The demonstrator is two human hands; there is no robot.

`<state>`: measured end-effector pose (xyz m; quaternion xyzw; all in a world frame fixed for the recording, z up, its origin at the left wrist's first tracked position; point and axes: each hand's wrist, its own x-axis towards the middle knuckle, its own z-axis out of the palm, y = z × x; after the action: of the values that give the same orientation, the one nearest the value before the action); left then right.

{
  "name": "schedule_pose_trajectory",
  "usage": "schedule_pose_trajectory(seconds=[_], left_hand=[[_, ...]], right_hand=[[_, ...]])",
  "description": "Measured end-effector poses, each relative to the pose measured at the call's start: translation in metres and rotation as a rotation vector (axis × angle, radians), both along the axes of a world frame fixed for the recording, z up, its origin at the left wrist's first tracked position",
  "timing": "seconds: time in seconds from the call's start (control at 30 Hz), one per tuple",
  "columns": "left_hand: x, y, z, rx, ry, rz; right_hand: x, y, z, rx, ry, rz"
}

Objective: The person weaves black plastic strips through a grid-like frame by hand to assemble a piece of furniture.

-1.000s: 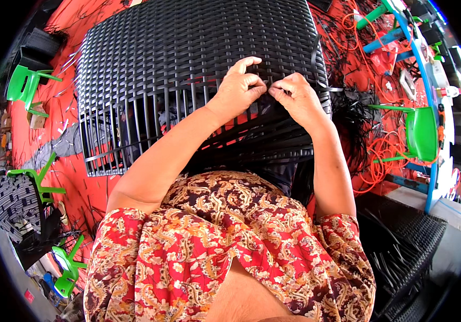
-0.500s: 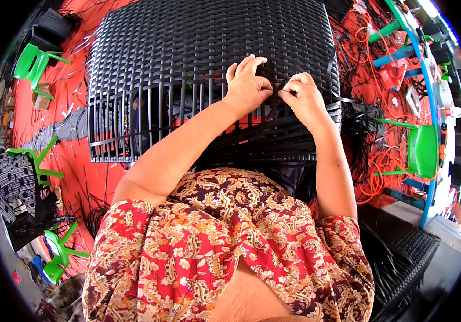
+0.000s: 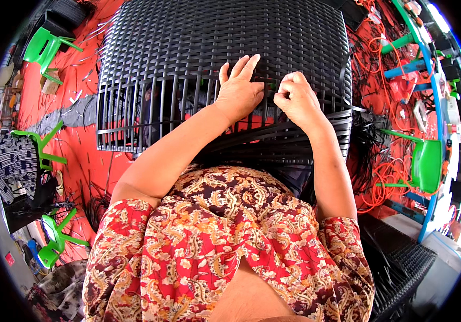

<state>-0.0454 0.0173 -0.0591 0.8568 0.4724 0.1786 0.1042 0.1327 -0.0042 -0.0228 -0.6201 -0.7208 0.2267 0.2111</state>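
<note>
A large black woven panel of flat plastic strips lies before me, its far part woven closed. Toward me, bare upright strips stand with gaps between them. My left hand rests over the edge of the weave, fingers stretched and spread, thumb pointing right. Beside it, my right hand is closed with curled fingers just above the panel. What it pinches, if anything, is hidden by the fingers. A bundle of loose black strips runs across below my hands toward the right side.
Green plastic chairs stand to the right and left on a red floor. Orange cable lies tangled at right, by a blue frame. A dark woven piece sits at lower right. At far left is a person in patterned clothing.
The panel and surroundings have shifted slightly right in view. My left hand's fingers have straightened and spread, and its thumb is a little farther from my right hand, which stays curled.
</note>
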Motion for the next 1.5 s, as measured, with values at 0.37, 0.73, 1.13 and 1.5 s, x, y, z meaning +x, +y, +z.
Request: schedule_pose_trajectory(seconds=[0.37, 0.73, 1.13, 1.5], left_hand=[[-0.034, 0.019, -0.002, -0.412, -0.768, -0.009], [-0.04, 0.003, 0.0, -0.064, -0.021, 0.114], [-0.093, -0.002, 0.01, -0.186, -0.506, 0.131], [-0.093, -0.002, -0.008, -0.043, -0.042, 0.228]], right_hand=[[-0.022, 0.005, -0.005, 0.083, 0.161, 0.025], [-0.038, 0.013, -0.005, 0.044, 0.043, 0.071], [-0.072, 0.016, -0.012, 0.12, 0.093, 0.134], [-0.072, 0.021, -0.017, 0.01, 0.183, 0.115]])
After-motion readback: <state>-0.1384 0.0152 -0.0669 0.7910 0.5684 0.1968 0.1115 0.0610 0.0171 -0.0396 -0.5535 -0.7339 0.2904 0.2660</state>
